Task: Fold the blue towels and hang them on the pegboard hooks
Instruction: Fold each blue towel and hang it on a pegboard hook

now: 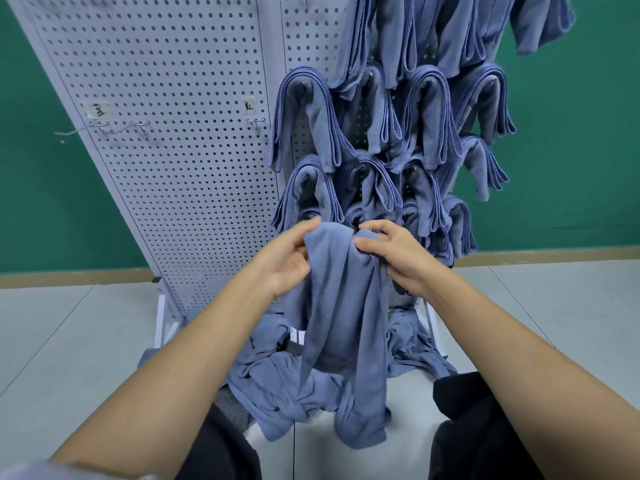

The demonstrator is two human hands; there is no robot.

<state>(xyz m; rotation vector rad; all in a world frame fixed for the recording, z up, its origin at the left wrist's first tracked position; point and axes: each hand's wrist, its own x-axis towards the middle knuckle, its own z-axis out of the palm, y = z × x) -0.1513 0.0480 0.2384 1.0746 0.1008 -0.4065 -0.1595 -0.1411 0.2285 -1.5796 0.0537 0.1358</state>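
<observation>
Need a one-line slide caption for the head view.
Left hand and right hand grip a blue towel before a pegboard hung with folded towels, loose towels heaped below.

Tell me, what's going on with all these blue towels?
A person is holding one blue towel up in front of the pegboard, with the left grip and right grip pinching its bunched top. Many folded towels already hang on the board's right side. A heap of unfolded towels lies on the floor below, and some hooks on the left are bare.
</observation>
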